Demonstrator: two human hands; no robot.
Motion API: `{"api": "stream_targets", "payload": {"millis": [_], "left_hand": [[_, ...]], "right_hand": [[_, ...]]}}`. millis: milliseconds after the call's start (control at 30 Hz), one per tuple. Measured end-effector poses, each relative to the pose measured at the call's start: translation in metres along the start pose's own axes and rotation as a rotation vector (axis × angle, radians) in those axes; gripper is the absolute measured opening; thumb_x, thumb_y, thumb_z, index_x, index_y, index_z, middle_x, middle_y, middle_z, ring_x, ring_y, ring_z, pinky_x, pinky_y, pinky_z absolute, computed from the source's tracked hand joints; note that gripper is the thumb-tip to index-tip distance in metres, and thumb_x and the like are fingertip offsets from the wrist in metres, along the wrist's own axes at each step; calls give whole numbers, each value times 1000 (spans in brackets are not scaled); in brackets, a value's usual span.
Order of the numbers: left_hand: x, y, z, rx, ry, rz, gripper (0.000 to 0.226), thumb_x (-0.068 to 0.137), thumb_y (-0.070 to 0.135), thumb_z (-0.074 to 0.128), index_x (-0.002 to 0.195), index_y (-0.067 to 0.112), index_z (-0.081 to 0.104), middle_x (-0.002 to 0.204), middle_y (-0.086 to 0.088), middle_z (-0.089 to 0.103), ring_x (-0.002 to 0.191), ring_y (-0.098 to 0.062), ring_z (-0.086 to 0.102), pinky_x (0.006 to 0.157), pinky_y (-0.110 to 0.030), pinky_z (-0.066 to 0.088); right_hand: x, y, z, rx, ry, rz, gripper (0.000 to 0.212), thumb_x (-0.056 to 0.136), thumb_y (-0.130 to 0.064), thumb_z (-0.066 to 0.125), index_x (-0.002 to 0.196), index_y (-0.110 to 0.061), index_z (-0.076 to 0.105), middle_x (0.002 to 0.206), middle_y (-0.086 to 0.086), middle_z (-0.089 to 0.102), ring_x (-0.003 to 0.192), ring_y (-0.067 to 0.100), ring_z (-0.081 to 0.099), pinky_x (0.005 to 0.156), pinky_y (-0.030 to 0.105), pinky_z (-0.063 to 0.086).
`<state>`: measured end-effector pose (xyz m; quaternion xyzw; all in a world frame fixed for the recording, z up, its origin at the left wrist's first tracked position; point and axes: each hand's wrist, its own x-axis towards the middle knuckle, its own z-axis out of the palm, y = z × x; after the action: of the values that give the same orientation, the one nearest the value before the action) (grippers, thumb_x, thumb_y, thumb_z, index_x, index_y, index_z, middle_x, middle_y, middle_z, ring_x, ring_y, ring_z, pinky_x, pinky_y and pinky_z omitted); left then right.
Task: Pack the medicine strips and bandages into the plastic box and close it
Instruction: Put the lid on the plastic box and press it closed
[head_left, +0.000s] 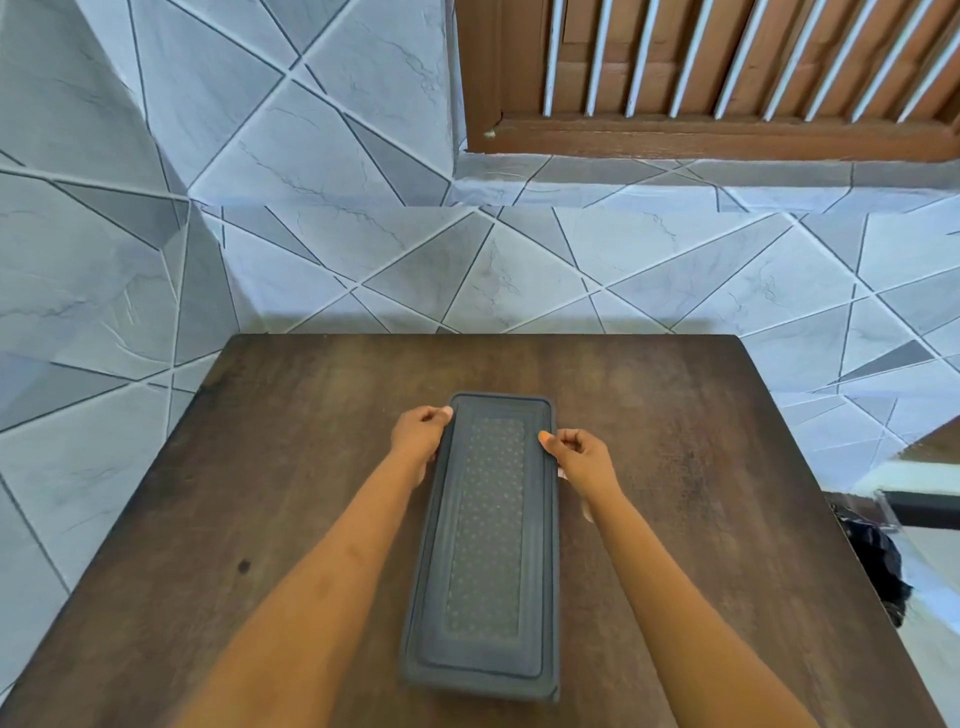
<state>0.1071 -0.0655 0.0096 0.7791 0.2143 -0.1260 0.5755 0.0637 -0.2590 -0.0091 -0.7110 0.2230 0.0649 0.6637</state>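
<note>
A long plastic box (488, 545) lies lengthwise on the dark wooden table (260, 467), covered by a dark grey lid with a dotted panel. My left hand (421, 434) grips the lid's left edge near the far end, fingers curled. On the opposite side my right hand (576, 454) holds the right edge, thumb on the rim. The lid hides the inside of the box. No medicine strips or bandages are visible.
The table stands against a wall of grey geometric tiles (467, 260). A brown wooden window frame with white bars (727, 78) is above. A dark bag (878, 566) sits on the floor past the table's right edge.
</note>
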Motion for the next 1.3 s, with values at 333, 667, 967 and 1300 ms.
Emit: {"api": "stream_targets", "payload": {"millis": [333, 667, 967, 1300], "left_hand": [[32, -3, 25, -17, 164, 84, 35, 94, 32, 52, 65, 13, 46, 65, 2, 46, 64, -12, 41, 56, -25, 33], [22, 0, 23, 39, 241, 165, 24, 93, 31, 54, 82, 10, 59, 85, -4, 59, 79, -17, 52, 73, -29, 42], [-64, -60, -41, 298, -415, -59, 46, 86, 47, 59, 122, 19, 50, 118, -4, 61, 98, -17, 63, 67, -25, 54], [-86, -70, -56, 197, -545, -32, 52, 77, 17, 76, 123, 18, 53, 107, -1, 65, 94, -13, 65, 65, -20, 57]], "right_hand": [[47, -13, 35, 91, 364, 51, 18, 88, -26, 60, 80, -10, 60, 66, -2, 54, 61, 10, 47, 66, 30, 42], [34, -15, 36, -18, 394, -40, 29, 90, -32, 56, 93, -6, 66, 65, -3, 56, 61, 10, 49, 61, 29, 43], [-91, 35, -9, -126, -213, 62, 46, 86, -31, 61, 127, -15, 46, 126, 4, 57, 103, 14, 58, 77, 18, 51], [-96, 33, -24, -203, -480, 84, 88, 72, -15, 77, 142, -25, 25, 137, -6, 46, 123, 15, 47, 104, 34, 42]]}}
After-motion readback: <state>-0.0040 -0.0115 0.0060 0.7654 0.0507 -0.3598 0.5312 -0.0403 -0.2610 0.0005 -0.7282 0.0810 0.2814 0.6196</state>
